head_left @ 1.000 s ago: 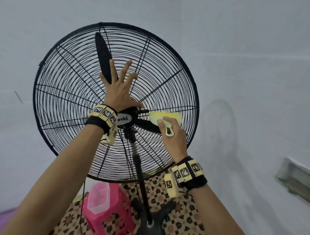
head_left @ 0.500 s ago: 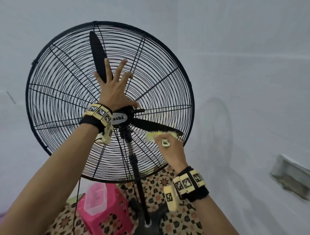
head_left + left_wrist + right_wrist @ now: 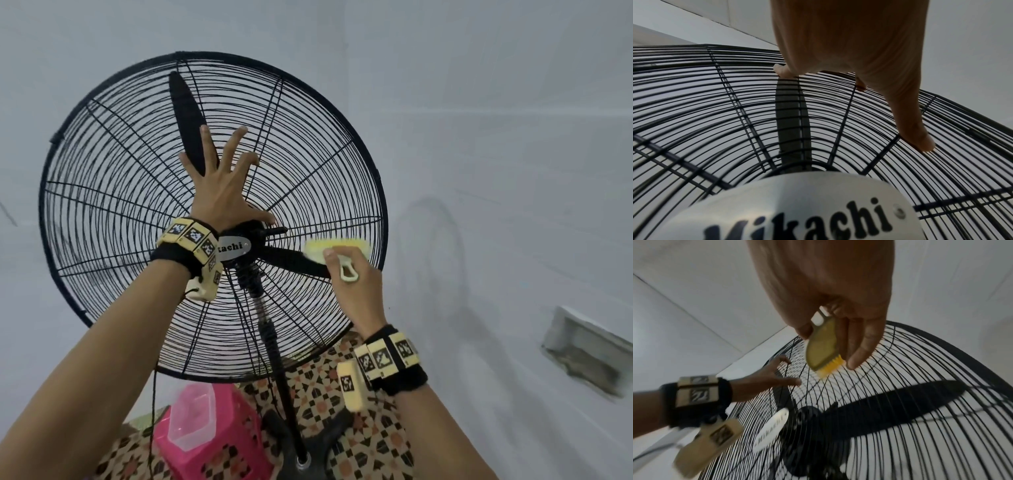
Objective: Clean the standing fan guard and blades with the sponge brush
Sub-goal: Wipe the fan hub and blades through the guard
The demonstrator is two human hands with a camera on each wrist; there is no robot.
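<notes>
A patterned tile floor [image 3: 376, 442] in brown, orange and cream carries the black base of the standing fan [image 3: 301, 455], with a pink plastic stool [image 3: 219, 445] just beside it; a clear plastic container [image 3: 191, 418] rests on the stool

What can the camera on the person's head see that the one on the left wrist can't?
Only the head view shows the right hand gripping the yellow brush against the fan guard, plus the fan's stand, the pink basket and the patterned floor. Only the left wrist view shows the whole Mikachi badge and the fingertips touching the wires. Both show the left hand, the guard and the upright blade.
</notes>
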